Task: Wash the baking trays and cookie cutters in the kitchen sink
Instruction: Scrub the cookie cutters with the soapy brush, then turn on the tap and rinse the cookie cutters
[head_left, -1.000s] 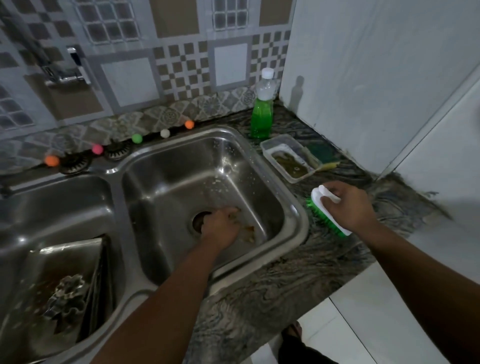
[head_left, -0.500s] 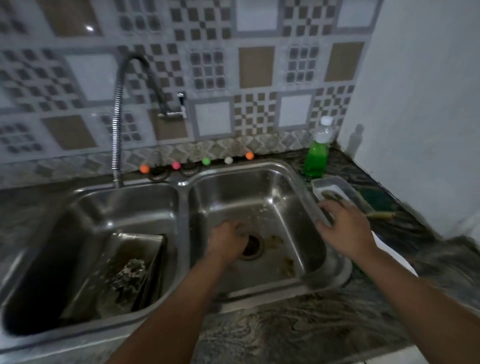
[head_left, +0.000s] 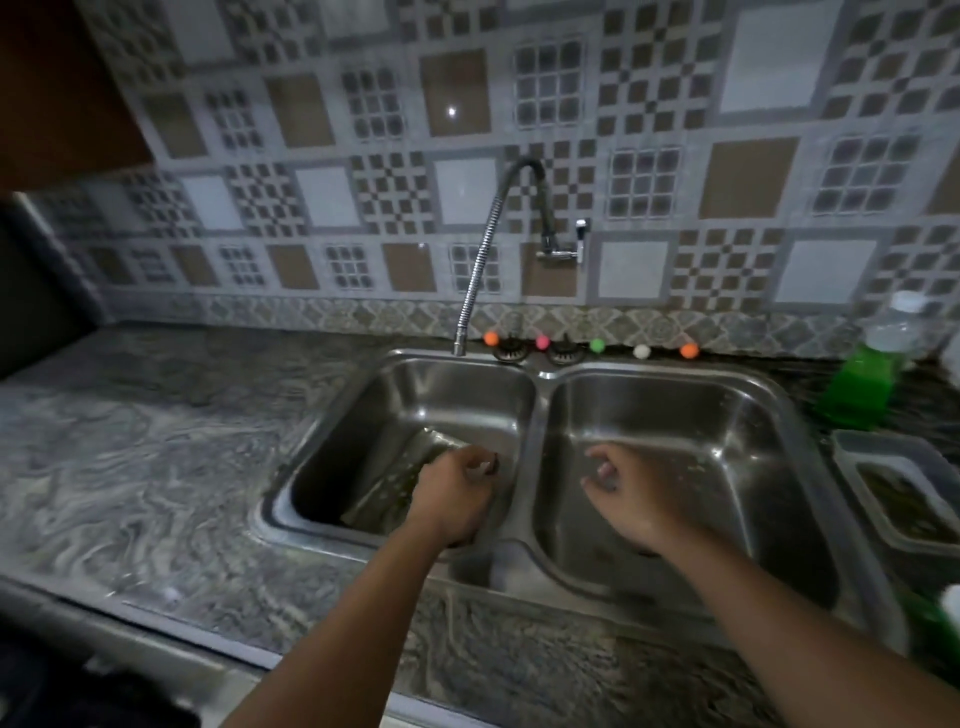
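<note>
While the left hand (head_left: 457, 499) curls over the tilted steel baking tray (head_left: 395, 483) in the left basin, its grip unclear, the right hand (head_left: 631, 493) hangs loosely curled, empty, over the right basin of the stainless double sink (head_left: 540, 395).

Dim, motion-blurred, edges warped; tile glare

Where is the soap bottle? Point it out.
In the head view, the soap bottle stands on the counter at the far right, by the wall, behind the plastic tub and right of the sink.
</note>
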